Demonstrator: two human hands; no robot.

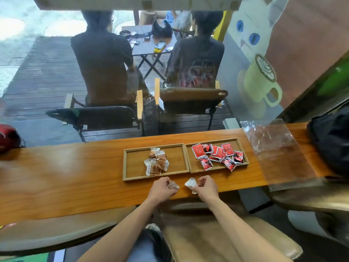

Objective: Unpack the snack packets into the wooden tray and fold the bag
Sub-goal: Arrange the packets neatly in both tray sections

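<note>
Two wooden trays sit side by side on the wooden counter. The left tray (132, 163) holds a small heap of brown-and-white snack packets (156, 161). The right tray (194, 167) holds several red-and-black packets (219, 155). In front of the trays, my left hand (162, 190) pinches a small brownish packet (173, 185). My right hand (204, 187) pinches a small white packet or scrap (190, 183). A clear plastic bag (273, 146) lies flat on the counter to the right of the trays.
The counter (66, 176) runs along a window. A black bag (332, 140) rests at the far right, a red object (7, 137) at the far left. Beyond the glass two people sit in chairs, backs turned. A padded stool (217, 241) is below me.
</note>
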